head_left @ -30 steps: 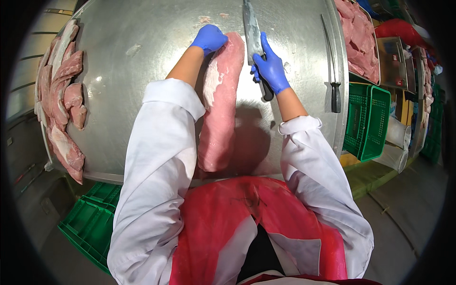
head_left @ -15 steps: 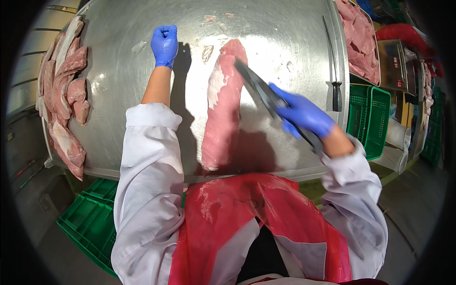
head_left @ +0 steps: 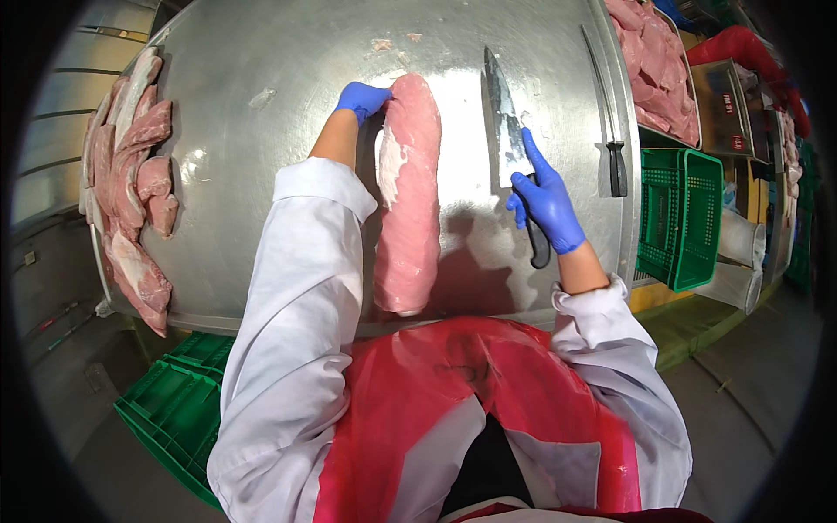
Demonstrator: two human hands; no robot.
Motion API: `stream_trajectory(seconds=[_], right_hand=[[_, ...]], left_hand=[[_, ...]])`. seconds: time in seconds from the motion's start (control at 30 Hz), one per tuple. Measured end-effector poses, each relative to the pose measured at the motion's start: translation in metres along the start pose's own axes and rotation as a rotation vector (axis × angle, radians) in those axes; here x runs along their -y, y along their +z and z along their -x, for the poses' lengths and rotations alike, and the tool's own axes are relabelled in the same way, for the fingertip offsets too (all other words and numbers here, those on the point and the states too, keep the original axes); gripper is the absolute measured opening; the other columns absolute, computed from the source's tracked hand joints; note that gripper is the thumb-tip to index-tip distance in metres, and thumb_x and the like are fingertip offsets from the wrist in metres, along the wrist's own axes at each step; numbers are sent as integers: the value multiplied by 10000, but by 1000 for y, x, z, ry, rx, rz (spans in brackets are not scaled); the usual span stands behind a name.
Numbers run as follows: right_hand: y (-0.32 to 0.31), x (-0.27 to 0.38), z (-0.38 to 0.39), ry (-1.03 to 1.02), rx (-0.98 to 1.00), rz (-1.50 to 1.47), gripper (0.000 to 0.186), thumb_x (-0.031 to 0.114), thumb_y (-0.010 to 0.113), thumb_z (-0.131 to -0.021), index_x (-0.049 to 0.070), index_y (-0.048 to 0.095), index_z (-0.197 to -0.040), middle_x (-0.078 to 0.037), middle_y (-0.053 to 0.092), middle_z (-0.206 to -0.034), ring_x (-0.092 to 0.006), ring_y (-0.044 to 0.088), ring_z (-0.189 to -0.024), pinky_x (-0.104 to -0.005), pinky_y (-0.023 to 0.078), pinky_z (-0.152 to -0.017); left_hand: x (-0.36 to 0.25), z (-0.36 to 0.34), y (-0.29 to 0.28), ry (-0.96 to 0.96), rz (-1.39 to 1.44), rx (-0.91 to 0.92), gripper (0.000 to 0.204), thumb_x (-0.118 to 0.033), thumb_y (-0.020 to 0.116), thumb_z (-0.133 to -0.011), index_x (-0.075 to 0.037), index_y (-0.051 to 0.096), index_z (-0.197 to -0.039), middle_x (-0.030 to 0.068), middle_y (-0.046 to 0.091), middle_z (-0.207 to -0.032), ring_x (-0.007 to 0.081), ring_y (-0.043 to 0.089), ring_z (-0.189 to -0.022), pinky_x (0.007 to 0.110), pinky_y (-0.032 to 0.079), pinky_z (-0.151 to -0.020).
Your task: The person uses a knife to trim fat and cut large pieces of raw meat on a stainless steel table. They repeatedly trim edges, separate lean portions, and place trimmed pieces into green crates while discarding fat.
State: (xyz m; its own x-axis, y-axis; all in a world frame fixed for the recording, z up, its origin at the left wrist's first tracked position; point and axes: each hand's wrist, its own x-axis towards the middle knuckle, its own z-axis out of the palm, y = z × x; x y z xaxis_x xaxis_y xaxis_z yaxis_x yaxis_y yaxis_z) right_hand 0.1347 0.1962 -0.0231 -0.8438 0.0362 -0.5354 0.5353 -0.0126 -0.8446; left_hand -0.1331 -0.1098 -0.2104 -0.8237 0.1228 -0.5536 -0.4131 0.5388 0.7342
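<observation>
A long pink piece of boneless meat [head_left: 410, 200] with a whitish patch on its left side lies lengthwise in front of me. At its far left edge, my blue-gloved left hand [head_left: 362, 100] is closed with its fingertips on the meat; part of the grip is hidden. To the right, my gloved right hand [head_left: 551, 207] holds the black handle of a knife [head_left: 503, 113] loosely, index finger stretched along it. The wide blade lies flat on or just above the steel table [head_left: 261, 174], pointing away from me and apart from the meat.
Several trimmed meat strips [head_left: 131, 166] are heaped along the table's left edge. At right lies a black-handled sharpening steel [head_left: 616, 157]. Beyond that edge stand a tray of meat pieces [head_left: 652, 74] and a green crate [head_left: 702, 222]. Another green crate [head_left: 179, 405] is at lower left.
My left hand has moved right and nearer, from bare table to the meat's far end. The knife has left the meat, moved right and now points straight away, held by my right hand.
</observation>
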Motion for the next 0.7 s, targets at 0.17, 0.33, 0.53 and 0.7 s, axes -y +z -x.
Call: stream_trajectory(seconds=[0.17, 0.33, 0.53, 0.7], right_hand=[[29, -13, -43, -3, -35, 2, 721, 105, 540, -1020, 266, 216, -1645, -58, 593, -703, -111, 550, -513, -283, 484, -464], [59, 3, -107, -82, -1, 114, 746, 135, 538, -1003, 250, 182, -1648, -101, 644, -768, -149, 617, -563, -318, 549, -510], [67, -5, -149, -113, -87, 71, 766, 112, 546, -986, 246, 184, -1647, -125, 674, -804, -168, 639, -576, -332, 567, -536], [85, 8, -144, -123, 24, 51, 760, 109, 547, -986, 235, 191, -1646, -139, 669, -780, -171, 636, -570, -338, 560, -540]], left_hand=[[-9, 9, 4, -22, 174, 2, 217, -216, 767, -814, -3, 729, -805, 55, 634, -720, 148, 525, -549, 298, 430, -532], [-11, 11, 0, 114, 121, -50, 209, -213, 754, -825, -5, 741, -800, 67, 643, -708, 145, 547, -568, 292, 427, -533], [-35, 15, 11, -26, -78, 9, 191, -185, 755, -823, 3, 752, -793, 75, 665, -695, 150, 584, -595, 303, 427, -531], [-28, 9, -10, 145, 16, -17, 150, -132, 762, -810, 6, 719, -769, 62, 663, -699, 150, 585, -589, 303, 445, -542]])
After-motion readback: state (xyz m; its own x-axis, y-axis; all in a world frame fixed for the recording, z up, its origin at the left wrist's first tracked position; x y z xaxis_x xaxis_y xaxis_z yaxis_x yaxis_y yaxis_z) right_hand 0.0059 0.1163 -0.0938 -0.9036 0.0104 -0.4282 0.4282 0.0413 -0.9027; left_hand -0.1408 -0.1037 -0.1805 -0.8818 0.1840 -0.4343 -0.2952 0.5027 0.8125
